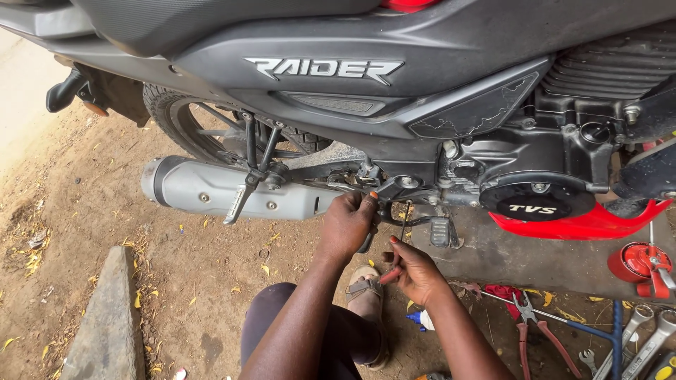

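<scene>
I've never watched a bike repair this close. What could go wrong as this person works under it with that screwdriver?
1. The screwdriver in the right hand is thin and pinched near its handle; it might slip off and jab the left hand gripping just beside it.
2. The sandalled foot lies under the work, so a dropped part could hit it.
3. Pliers and spanners lie on the ground, easy to kneel on.

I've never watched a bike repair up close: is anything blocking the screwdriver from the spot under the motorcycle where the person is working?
Nothing visible blocks it. The right hand holds the thin screwdriver upright, its shaft rising in open air toward the frame bracket beside the footpeg. The left hand already grips that area; whether the tip touches is too small to tell.
</scene>
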